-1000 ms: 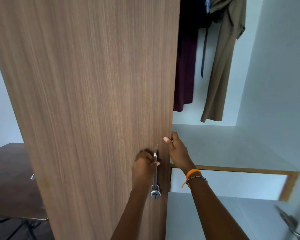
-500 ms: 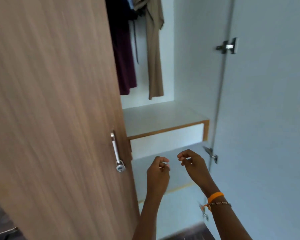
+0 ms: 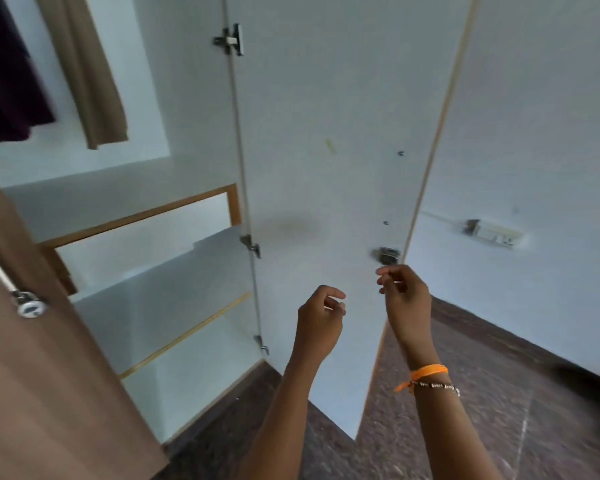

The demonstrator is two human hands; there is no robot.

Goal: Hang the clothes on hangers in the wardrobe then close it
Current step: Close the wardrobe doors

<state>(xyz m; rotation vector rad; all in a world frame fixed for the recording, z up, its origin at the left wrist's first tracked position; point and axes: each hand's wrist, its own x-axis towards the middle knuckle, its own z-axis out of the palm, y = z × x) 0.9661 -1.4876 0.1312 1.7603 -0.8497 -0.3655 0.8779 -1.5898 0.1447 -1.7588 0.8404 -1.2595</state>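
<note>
**Wardrobe, both doors open; two bare hands raised before the right door**

- Wardrobe (image 3: 201, 109): white interior, standing open. Long axis upright; the opening faces the person.
- Left door (image 3: 49, 393): wood-grain face, swung partway across the left of the view, its free edge running diagonally from upper left to lower middle. A metal handle (image 3: 18, 289) sits near that edge, long axis along the door's height.
- Right door (image 3: 326, 168): white inner face turned toward the person, swung wide out. Hinged edge upright at the wardrobe side, with three metal hinges (image 3: 230, 39) along it; free edge with a pale wood strip slants down to the right hand. A small metal latch (image 3: 385, 254) sits on that free edge.
- Clothes: a dark maroon garment (image 3: 7, 81) and a tan garment (image 3: 90, 81) hang at upper left inside, lengths straight down, hems clear of the shelf (image 3: 101, 195) beneath. Hangers out of view.
- Lower compartments: wood-trimmed shelf front, then a white ledge beneath.
- Left hand (image 3: 321, 317): in the air before the right door's lower part; grip loosely curled, holding nothing.
- Right hand (image 3: 400, 292): just below the latch, near the door's free edge; grip loosely curled, holding nothing. Contact with the door cannot be told. Orange band (image 3: 426, 372) and beaded bracelet at the wrist.
- Open room: dark speckled floor (image 3: 465, 393) between the two doors and to the right of the right door; white wall (image 3: 534, 133) with a socket strip (image 3: 492, 233) beyond.
</note>
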